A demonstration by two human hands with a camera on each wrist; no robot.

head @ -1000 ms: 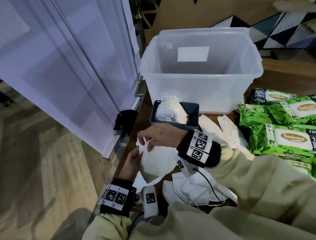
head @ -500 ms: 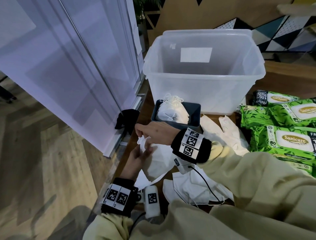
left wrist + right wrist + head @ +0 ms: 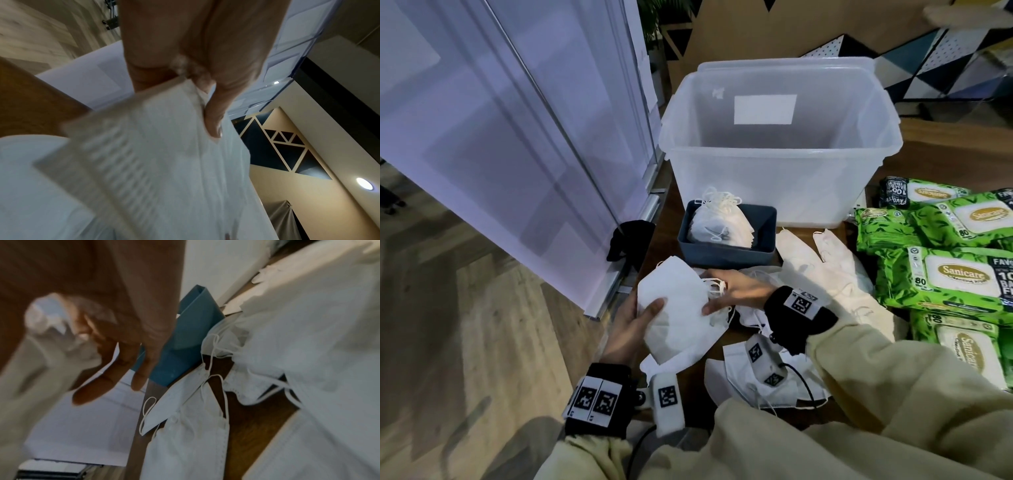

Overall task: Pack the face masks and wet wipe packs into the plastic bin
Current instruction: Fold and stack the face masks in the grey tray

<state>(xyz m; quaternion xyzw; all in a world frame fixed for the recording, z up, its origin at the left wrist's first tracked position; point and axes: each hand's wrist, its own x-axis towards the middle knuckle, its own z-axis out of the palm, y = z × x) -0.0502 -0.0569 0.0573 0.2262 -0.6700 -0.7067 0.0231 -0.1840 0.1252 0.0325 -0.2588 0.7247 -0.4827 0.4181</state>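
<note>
Since a second ago the folded face mask has dropped from its raised, upright hold to lie flat across the left hand, and the right hand has let go of the ear loop above it and now rests at the mask's right edge.

Head view: the left hand clamps the mask, thumb on top and fingers beneath. The right hand's fingers lie fairly straight against the bunched ear loops, thumb at the mask's corner. Just beyond the right hand stands a small blue tray with stacked masks; beyond that, the clear plastic bin. Loose masks lie under and to the right of the right hand, and green wet wipe packs farther right.

Left wrist view: the thumb presses on the blurred mask, with the fingers hidden beneath it.

Right wrist view: the fingers hang spread and loosely extended, a blurred white mass beside the palm; the blue tray is just past them, and loose masks lie on the wooden table below.
</note>
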